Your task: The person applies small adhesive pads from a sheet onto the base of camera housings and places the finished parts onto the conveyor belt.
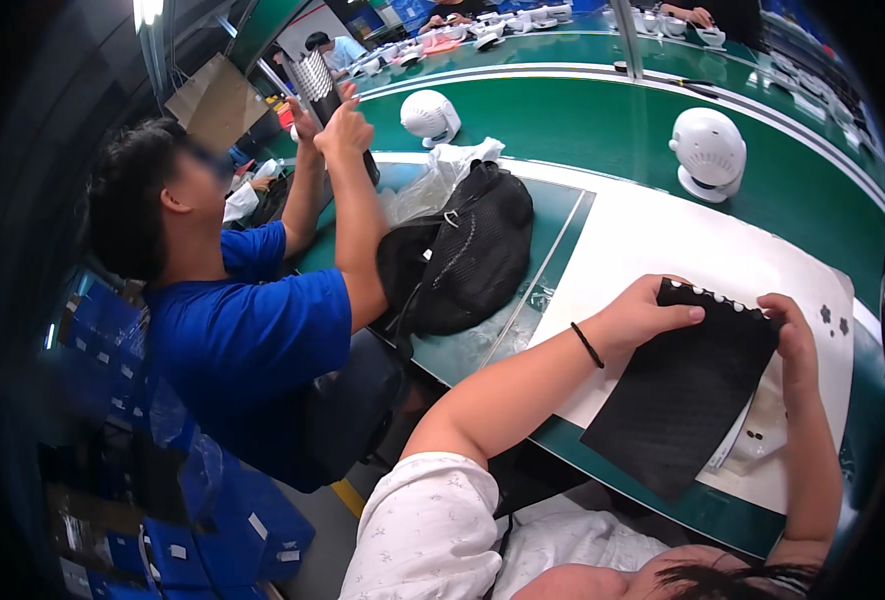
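Gripping black mesh panel (683, 385), hands left (643, 312), right (795, 335), white mat (663, 240)

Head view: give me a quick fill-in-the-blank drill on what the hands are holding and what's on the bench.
1. Both hands, left hand and right hand, grip a ____ grille panel by its top edge.
2. The panel is held over a ____ mat.
3. The black backpack lies to the panel's ____.

Missing words: black; white; left

Both hands (713, 325) gripping black mesh panel (685, 395), white mat (663, 245)
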The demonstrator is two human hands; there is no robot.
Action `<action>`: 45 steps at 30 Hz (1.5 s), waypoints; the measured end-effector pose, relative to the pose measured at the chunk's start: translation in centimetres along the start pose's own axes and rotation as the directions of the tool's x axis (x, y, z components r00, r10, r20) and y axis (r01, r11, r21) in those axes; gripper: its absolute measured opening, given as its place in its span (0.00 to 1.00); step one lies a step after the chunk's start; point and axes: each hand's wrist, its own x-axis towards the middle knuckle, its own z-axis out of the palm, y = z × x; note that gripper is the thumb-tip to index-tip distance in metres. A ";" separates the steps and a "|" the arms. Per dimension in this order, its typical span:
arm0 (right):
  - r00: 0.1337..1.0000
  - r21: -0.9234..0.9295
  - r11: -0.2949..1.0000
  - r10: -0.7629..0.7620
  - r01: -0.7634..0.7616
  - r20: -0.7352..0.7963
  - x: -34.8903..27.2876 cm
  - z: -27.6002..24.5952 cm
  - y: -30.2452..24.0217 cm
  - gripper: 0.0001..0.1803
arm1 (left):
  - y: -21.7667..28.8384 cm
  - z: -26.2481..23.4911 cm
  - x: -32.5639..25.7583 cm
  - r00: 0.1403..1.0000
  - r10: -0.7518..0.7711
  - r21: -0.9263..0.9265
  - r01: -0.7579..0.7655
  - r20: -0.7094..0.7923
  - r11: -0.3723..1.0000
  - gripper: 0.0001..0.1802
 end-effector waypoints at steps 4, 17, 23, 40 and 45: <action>0.989 0.182 0.980 -0.055 0.080 -0.136 0.4 -0.1 0.8 0.29 | 0.6 0.1 -0.4 0.998 0.055 -0.073 -0.054 0.007 0.996 0.10; 0.979 -0.551 0.835 0.103 0.013 0.179 9.4 2.2 -1.9 0.22 | 2.5 -1.4 -1.0 0.980 0.186 -0.135 -0.175 0.070 0.975 0.13; 0.937 -0.815 0.579 0.298 -0.024 0.184 16.4 5.1 1.0 0.30 | 2.7 -2.8 -0.8 0.987 0.158 -0.152 -0.155 0.005 0.976 0.12; 0.911 -0.848 0.360 0.292 -0.388 -0.293 23.9 -2.4 14.4 0.39 | 2.0 -2.2 0.1 0.996 0.088 -0.165 -0.083 0.024 0.983 0.17; 0.876 -0.847 0.269 0.302 -0.458 -0.377 24.2 1.3 13.1 0.39 | 2.0 -3.1 -0.8 0.998 0.054 -0.158 -0.056 -0.013 0.986 0.15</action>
